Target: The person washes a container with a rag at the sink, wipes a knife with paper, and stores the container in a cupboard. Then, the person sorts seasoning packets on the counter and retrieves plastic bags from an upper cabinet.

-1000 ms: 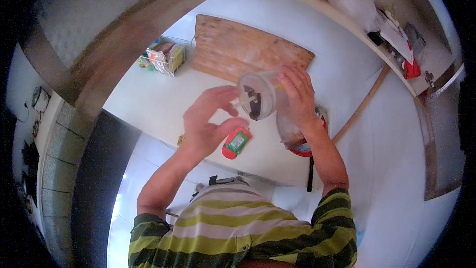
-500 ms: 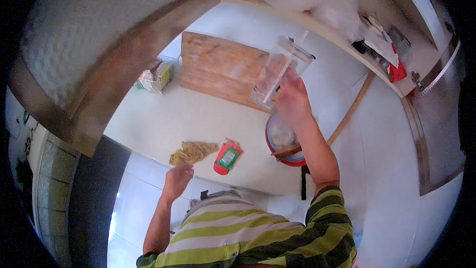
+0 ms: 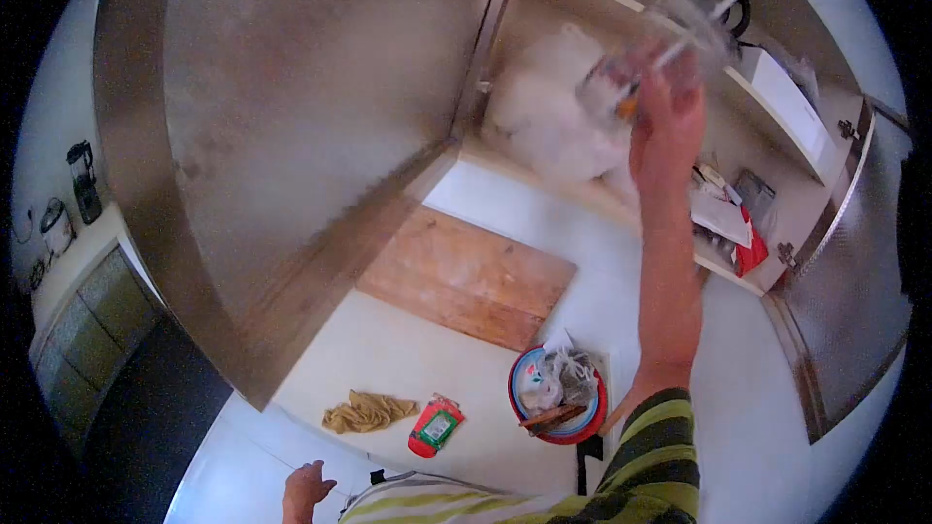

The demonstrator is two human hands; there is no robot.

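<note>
My right hand [image 3: 670, 87] is raised in front of the open wall cabinet, closed round a clear container [image 3: 694, 24] with a white strip along it. Motion blurs the container, and its far end overlaps the shelf edge in my view. Low at the counter's front edge, my left hand [image 3: 309, 487] is empty with its fingers apart. Nearest to it on the counter lie a crumpled tan cloth [image 3: 369, 412] and a red packet with a green label [image 3: 435, 426].
The cabinet holds white plastic bags [image 3: 553, 112], a white box [image 3: 782, 87] and papers [image 3: 720, 215]. Its frosted doors [image 3: 311, 87] stand open on both sides. A wooden board [image 3: 466, 277] leans at the counter's back, beside a stack of basins [image 3: 519, 383] with a bagged item inside.
My right hand has lifted the clear container from before the wooden board up to the cabinet shelves. The view has tilted upward. My left hand has moved away from the cloth.
</note>
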